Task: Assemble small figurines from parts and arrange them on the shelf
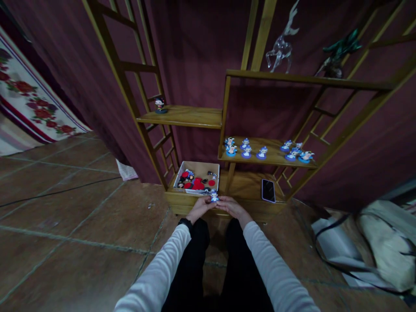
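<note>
My left hand [200, 207] and my right hand [233, 206] meet in front of my knees, fingers pinched together on a small blue and white figurine [214, 196]. Just beyond them an open cardboard box [196, 167] sits on the bottom board of a wooden shelf [182, 116], holding red round bases and small dark pieces. Several matching blue figurines [246, 152] stand in a row on the low right shelf board, with more [297, 154] toward its right end.
A black phone [268, 190] lies flat on the bottom board right of my hands. A dark-haired figurine [159, 105] stands on the left shelf board. A glass deer [281, 43] and a green ornament [339, 52] sit on the top board. Bags [380, 247] lie at right on the tiled floor.
</note>
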